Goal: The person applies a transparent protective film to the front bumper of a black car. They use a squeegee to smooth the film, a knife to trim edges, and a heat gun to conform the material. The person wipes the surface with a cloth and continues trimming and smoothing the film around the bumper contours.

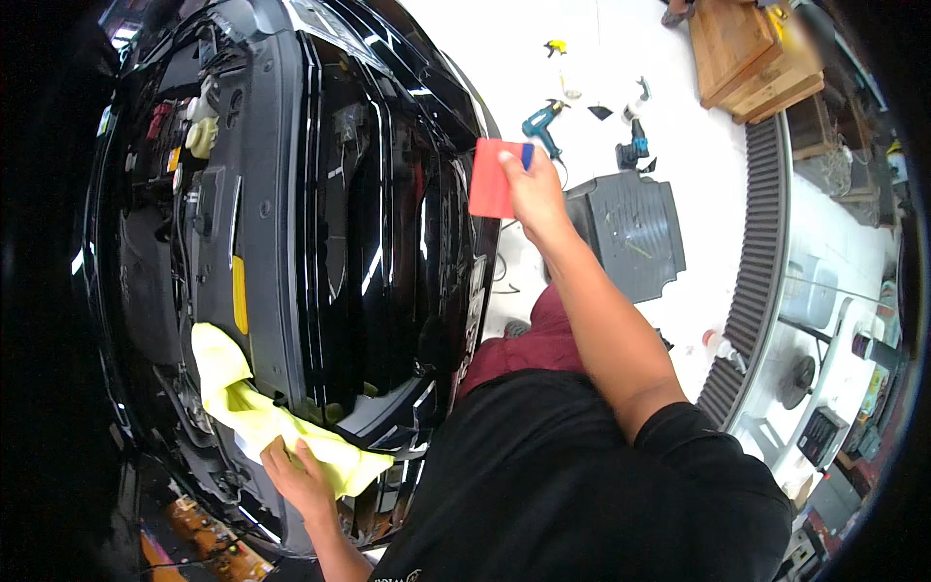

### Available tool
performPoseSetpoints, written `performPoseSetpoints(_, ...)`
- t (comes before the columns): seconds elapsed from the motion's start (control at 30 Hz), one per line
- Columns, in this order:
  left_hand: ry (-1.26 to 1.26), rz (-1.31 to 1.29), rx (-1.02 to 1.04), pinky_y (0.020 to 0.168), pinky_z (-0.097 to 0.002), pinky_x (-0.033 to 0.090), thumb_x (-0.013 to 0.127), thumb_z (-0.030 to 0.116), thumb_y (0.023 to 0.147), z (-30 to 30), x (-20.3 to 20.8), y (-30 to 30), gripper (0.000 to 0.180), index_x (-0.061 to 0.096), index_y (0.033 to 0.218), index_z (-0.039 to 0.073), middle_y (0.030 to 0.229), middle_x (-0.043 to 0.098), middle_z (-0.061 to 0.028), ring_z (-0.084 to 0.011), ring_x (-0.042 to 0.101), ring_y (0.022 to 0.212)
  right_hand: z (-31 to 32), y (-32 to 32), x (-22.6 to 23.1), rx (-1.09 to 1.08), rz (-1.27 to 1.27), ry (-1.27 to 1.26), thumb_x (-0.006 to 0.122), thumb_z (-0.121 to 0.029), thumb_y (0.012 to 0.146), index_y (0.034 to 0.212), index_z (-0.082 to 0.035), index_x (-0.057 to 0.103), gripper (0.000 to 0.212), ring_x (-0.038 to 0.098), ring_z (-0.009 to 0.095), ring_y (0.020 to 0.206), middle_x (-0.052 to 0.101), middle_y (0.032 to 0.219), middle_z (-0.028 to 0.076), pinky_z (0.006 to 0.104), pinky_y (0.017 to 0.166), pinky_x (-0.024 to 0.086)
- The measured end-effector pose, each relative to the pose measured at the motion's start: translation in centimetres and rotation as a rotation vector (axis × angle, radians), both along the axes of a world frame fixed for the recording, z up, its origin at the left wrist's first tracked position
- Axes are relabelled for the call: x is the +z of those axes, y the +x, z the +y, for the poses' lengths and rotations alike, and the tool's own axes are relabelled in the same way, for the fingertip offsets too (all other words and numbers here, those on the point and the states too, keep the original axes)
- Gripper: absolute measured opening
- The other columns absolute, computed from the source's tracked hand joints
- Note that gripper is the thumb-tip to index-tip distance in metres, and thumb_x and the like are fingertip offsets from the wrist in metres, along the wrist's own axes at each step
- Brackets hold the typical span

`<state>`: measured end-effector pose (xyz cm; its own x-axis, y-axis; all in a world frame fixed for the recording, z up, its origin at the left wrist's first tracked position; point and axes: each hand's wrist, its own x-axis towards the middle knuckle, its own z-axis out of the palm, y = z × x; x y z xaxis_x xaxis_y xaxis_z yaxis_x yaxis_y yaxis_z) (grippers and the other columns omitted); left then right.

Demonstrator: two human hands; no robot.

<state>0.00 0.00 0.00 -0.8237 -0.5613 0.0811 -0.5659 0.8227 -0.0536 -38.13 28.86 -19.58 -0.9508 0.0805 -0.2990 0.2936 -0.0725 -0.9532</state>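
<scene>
My right hand (535, 194) grips a red squeegee card (489, 184) with a blue strip, held up near the far front corner of a black car (388, 242). On the near left, my left hand (301, 477) is closed on a bright yellow cloth (281, 422). That cloth drapes over the car's front edge and into the engine bay (160, 242). A slim tool with a yellow handle (240, 296) and a long thin end lies on the black panel (267, 209) beside the bay.
The hood is up. On the white floor lie a teal power tool (543, 121), another teal and black power tool (633, 147), a yellow-topped spray bottle (556, 48) and a dark plastic panel (635, 233). A wooden box (732, 48) stands far right, near a floor grate (756, 252).
</scene>
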Motion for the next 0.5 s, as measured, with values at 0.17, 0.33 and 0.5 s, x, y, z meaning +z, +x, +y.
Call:
performPoseSetpoints(0.17,0.356,0.552,0.467,0.095,-0.0466,0.046,0.045,0.031,0.104,-2.1,0.9,-0.2,0.045,0.057,0.127,-0.005,0.128,0.058,-0.0217,-0.0340,0.056,0.113,3.0,3.2,2.1,0.037,0.019,-0.049,0.061,-0.018,0.097,0.110,0.002,0.060,0.024,0.061,0.015,0.087,0.067,0.096,0.008,0.0333,0.080,0.049)
performPoseSetpoints(0.33,0.948,1.616,0.515,0.106,-0.0419,0.040,0.044,0.038,0.105,-5.1,9.8,1.0,0.053,0.046,0.140,-0.002,0.137,0.053,-0.0189,-0.0297,0.052,0.123,4.9,1.6,4.4,-0.044,0.014,-0.306,0.059,-0.015,0.100,0.116,0.000,0.058,0.022,0.061,0.013,0.094,0.066,0.105,0.006,0.0295,0.085,0.050)
performPoseSetpoints(0.5,0.773,1.402,0.204,0.106,-0.0427,0.041,0.046,0.037,0.104,0.8,10.9,-2.5,0.052,0.051,0.138,-0.002,0.134,0.057,-0.0193,-0.0295,0.054,0.125,2.3,-5.2,9.1,0.114,0.124,-0.418,0.059,-0.013,0.100,0.120,0.000,0.056,0.024,0.066,0.014,0.095,0.067,0.109,0.009,0.0310,0.086,0.055)
